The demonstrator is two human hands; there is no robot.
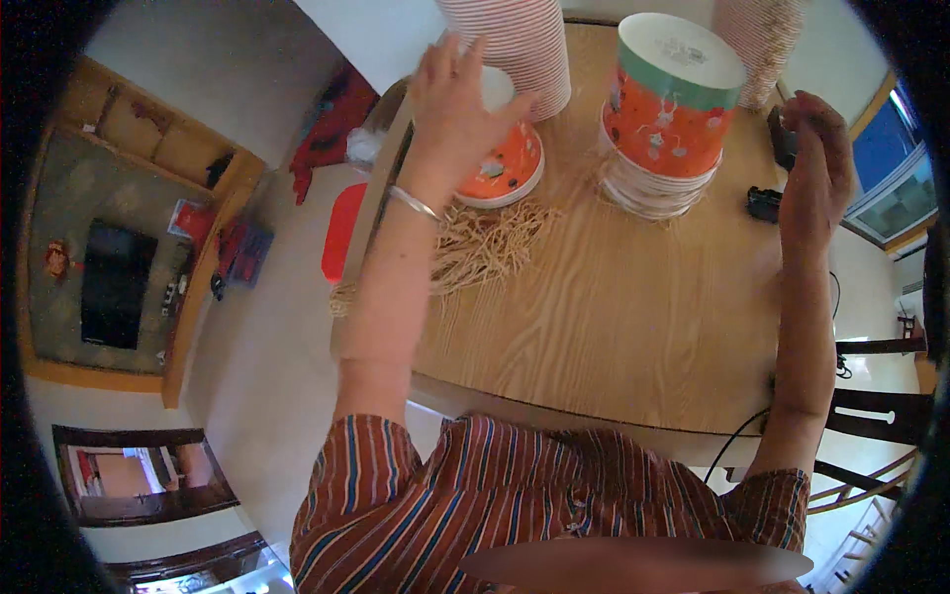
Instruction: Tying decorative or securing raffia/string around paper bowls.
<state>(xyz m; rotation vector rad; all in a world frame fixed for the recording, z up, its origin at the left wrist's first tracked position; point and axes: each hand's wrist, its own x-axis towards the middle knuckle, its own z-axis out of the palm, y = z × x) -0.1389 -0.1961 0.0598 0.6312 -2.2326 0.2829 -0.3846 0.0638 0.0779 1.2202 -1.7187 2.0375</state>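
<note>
My left hand, with a band round its wrist, is spread over an upturned orange paper bucket at the left of the table. Its fingers stand apart, and I cannot tell whether they touch the bucket. Tan twisted cords lie in a loose heap just in front of that bucket. To the right, an upturned orange-and-green paper bucket tops a short nested stack, its white base facing up and white rims below. Beyond the table's right side my right hand is raised, fingers stretched, holding nothing I can see.
Tall stacks of nested buckets stand at the back left and back right. A small black device sits by the right edge of the wooden table. A red stool-like seat and dark chairs flank the table.
</note>
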